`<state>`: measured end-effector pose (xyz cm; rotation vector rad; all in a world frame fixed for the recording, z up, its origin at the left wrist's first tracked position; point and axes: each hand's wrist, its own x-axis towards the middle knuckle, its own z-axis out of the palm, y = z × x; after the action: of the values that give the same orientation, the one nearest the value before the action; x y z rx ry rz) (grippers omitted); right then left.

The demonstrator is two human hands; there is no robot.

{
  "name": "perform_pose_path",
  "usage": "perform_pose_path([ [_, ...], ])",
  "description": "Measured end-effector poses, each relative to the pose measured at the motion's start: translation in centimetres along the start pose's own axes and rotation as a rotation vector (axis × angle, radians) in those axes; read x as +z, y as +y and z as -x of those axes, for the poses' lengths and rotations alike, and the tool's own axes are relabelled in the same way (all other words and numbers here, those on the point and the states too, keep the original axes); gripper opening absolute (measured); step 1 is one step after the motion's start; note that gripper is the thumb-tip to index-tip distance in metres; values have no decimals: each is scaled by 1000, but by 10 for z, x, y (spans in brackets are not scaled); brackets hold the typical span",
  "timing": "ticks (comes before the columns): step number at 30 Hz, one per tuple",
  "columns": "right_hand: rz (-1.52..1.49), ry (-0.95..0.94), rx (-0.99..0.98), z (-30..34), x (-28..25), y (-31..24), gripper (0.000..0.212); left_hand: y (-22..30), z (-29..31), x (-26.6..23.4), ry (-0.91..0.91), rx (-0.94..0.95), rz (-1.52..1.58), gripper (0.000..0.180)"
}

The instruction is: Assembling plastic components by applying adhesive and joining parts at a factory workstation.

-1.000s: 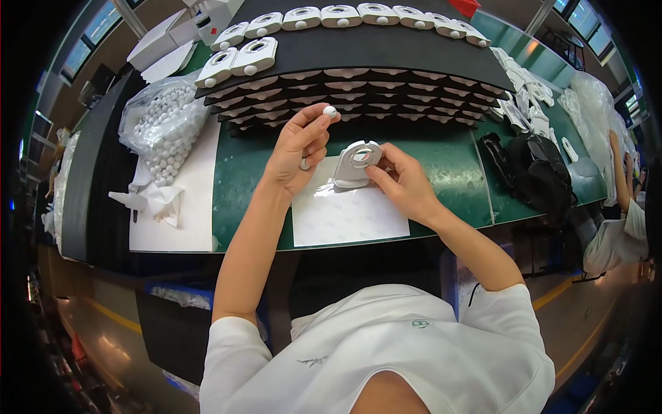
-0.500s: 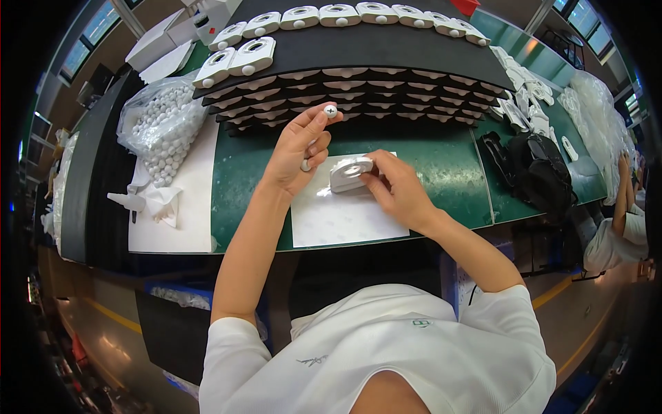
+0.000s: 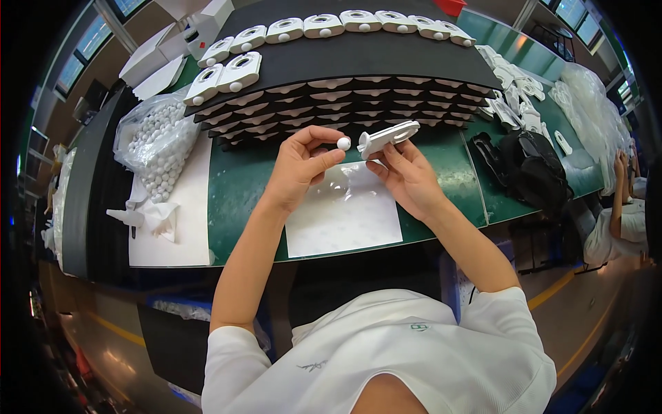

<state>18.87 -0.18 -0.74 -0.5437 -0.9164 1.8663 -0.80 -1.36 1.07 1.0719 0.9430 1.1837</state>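
Between the thumb and fingers of my left hand [image 3: 302, 163] is a small white ball [image 3: 343, 143]. Close to its right, my right hand [image 3: 408, 174] grips a white plastic housing [image 3: 387, 138], tilted so that its edge faces me. A narrow gap separates the ball from the housing's left end. Both hands are above a white sheet [image 3: 343, 221] on the green table. The other fingers of my left hand are curled, and what lies inside them is hidden.
Ahead, stacked black trays [image 3: 372, 62] bear rows of similar white housings [image 3: 324, 25] with balls. A plastic bag of white balls [image 3: 155, 141] lies at left. White parts [image 3: 517, 96], a black bag [image 3: 534, 165] and clear plastic wrap [image 3: 586, 117] are at right, near another person's arm [image 3: 618, 193].
My right hand has lifted the housing off the sheet and turned it edge-on. My left hand has turned and brought the ball down and right, close to the housing.
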Motion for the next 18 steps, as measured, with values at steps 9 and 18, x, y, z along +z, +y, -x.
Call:
perform_pose_path([
  [9,33,-18,-11,-1,1,0,19,-1,1,4,-16,0,-57,24],
  [18,225,45,-38,0,3,-3,25,-7,-4,6,47,258,-327,38],
])
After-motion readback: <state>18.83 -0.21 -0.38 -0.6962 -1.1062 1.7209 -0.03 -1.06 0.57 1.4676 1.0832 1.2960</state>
